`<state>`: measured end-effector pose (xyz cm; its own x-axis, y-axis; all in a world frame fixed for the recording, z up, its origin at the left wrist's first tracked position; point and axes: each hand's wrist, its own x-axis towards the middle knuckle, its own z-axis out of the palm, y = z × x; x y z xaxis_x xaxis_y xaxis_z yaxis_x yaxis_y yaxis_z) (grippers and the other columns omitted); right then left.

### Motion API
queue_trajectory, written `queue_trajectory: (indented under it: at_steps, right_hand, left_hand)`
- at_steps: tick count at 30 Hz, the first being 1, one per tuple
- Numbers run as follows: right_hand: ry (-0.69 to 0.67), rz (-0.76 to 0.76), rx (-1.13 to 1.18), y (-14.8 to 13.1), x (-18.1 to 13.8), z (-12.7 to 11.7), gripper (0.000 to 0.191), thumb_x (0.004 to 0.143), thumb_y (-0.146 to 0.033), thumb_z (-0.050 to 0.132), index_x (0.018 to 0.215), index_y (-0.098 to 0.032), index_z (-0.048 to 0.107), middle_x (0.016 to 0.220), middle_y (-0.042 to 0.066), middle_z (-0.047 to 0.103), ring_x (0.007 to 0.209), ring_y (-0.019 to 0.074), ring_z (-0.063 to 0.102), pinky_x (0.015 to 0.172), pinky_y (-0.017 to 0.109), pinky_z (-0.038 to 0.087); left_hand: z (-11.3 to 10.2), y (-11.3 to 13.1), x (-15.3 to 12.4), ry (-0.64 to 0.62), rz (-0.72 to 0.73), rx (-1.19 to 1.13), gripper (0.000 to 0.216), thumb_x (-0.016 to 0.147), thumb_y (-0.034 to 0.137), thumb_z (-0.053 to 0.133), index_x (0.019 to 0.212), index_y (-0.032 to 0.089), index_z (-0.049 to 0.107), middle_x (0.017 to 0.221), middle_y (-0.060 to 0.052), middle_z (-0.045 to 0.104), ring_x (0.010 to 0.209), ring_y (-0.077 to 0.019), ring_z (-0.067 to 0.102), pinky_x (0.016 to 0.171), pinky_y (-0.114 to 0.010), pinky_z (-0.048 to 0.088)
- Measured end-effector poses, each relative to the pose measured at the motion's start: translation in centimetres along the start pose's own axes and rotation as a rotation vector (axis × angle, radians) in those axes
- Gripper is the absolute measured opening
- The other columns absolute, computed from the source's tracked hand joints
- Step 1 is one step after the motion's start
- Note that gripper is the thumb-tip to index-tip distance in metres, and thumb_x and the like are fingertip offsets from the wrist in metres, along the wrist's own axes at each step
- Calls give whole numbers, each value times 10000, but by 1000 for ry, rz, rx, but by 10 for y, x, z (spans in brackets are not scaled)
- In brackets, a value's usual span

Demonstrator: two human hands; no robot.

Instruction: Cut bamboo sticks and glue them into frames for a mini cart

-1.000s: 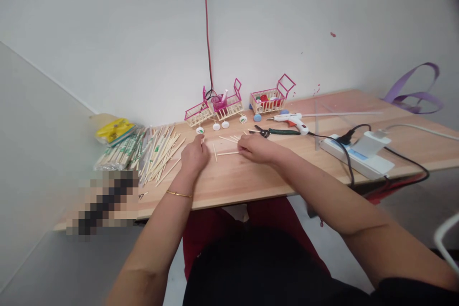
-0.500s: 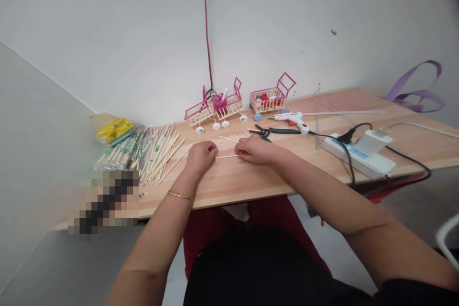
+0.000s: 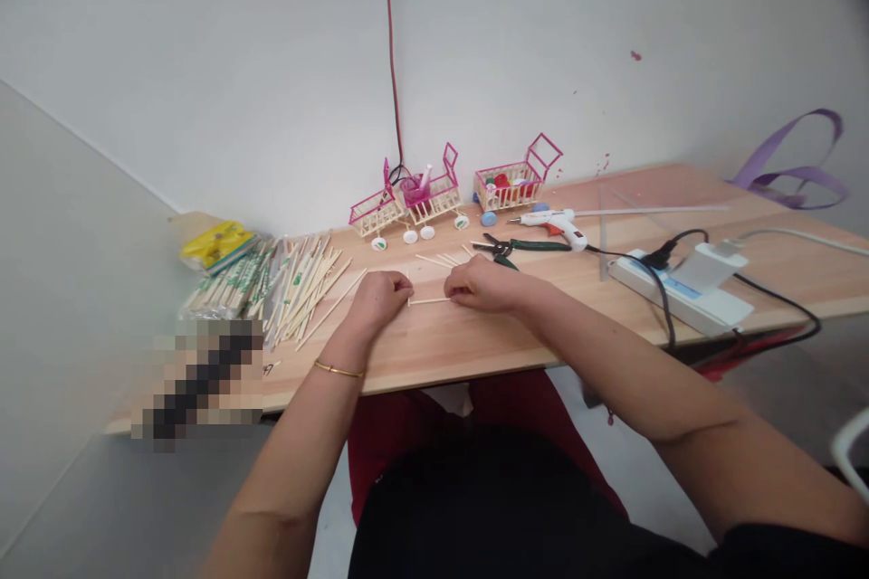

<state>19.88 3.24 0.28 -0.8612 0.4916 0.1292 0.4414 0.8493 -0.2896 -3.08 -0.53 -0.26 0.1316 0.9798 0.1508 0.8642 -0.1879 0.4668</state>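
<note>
Low over the wooden table, my left hand (image 3: 381, 298) is closed in a pinch at an upright-running thin wooden stick (image 3: 408, 301). My right hand (image 3: 479, 283), also closed, has its fingertips at the right end of another wooden stick (image 3: 430, 300). This second stick lies crosswise between the hands, its left end meeting the first one near my left fingers. Whether the two are joined I cannot tell. Several cut sticks (image 3: 438, 260) lie just beyond my right hand, beside dark-handled cutters (image 3: 536, 245).
Behind stand three small stick-built carts (image 3: 377, 215), (image 3: 434, 204), (image 3: 509, 185) with pink rims. A white glue gun (image 3: 553, 222) lies right of the cutters, and a power strip (image 3: 679, 294) with cables is farther right. Loose sticks (image 3: 316, 294) and wrapped bundles (image 3: 227, 285) cover the left side.
My left hand has shifted very slightly, and more of the stick at its fingertips shows. My right hand keeps its hold at the crosswise stick's end.
</note>
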Motion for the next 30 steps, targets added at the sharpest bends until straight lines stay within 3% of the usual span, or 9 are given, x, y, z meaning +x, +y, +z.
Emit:
queue_trajectory:
  at_steps: [18,30]
  right_hand:
    - [-13,-15,-3,-2,-1,-1,159,805,-151,541,831,-171,696,836,56,721,773,181,628,741,280,370]
    - [10,16,-6,-2,-2,-4,142,810,-197,572,846,-201,710,846,25,729,779,166,628,747,264,367]
  left_hand:
    - [-2,-2,-2,-84,1,-59,113,712,225,619,706,161,712,629,-5,668,591,-137,561,570,-241,378]
    - [-1,-4,-5,-68,11,-107,123,736,246,618,726,161,707,680,-9,693,640,-144,594,606,-242,405]
